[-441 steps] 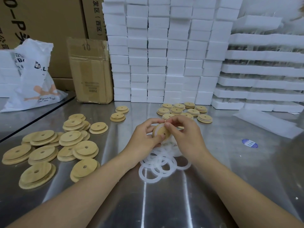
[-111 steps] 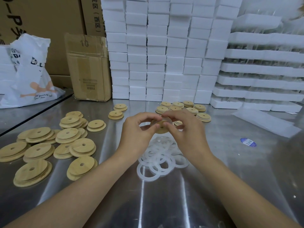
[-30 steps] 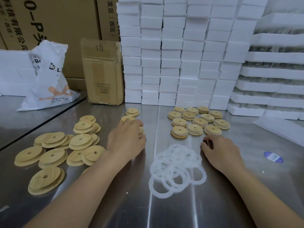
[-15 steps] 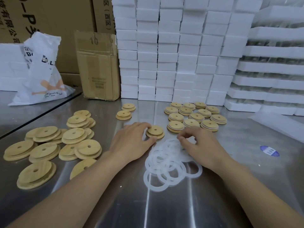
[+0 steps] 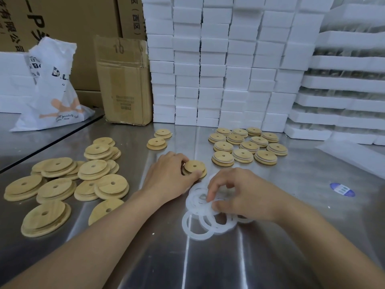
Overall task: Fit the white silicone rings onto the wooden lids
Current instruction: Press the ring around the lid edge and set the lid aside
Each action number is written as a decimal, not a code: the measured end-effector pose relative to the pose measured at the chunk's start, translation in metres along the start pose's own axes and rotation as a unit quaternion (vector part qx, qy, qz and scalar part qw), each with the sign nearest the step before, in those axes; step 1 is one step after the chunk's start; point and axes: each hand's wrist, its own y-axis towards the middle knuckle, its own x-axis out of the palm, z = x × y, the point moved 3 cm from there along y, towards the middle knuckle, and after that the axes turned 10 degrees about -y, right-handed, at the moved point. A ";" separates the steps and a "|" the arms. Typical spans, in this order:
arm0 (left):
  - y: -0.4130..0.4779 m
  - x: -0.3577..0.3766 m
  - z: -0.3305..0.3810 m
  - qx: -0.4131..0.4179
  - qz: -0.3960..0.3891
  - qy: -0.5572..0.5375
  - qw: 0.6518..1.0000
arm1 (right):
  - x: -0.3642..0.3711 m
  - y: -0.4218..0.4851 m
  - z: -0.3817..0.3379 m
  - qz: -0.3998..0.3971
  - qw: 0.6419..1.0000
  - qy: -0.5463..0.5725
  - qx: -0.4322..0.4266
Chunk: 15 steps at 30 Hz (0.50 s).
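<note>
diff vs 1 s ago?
Left hand came back from the far lids and now grips a small wooden lid by the silicone rings. Right hand moved onto the rings, pinching one. Finished lids, large lids unchanged.

On the bench, the heap of rings lies nearest, a lone lid just behind it, loose lids to the left, ringed lids behind right, and stacked boxes at the back.
</note>
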 end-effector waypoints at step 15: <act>-0.017 0.008 0.040 -0.089 -0.085 -0.583 0.803 | -0.032 -0.004 0.020 0.167 0.947 0.270 0.046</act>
